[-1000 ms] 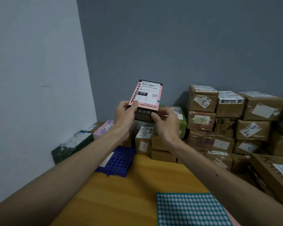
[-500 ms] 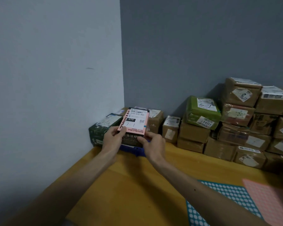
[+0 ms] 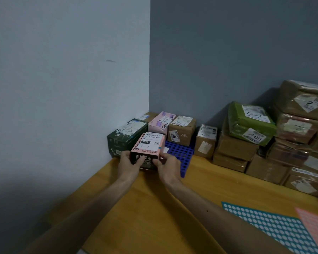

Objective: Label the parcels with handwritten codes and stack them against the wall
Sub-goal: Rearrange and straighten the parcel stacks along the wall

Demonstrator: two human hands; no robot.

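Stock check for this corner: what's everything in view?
pink and black cardboard box: one, gripped, near left wall
dark green carton: one, against left wall
pale pink box: one, in the corner
brown cardboard parcels: many, along back wall
green wrapped parcel: one, atop brown stack
blue perforated plastic tray: one, before corner boxes
teal dotted sticker sheet: one, table's right
pink sticker sheet: one, right edge
yellow wooden table: one, underneath
left hand: one, grips box's left
right hand: one, grips box's right
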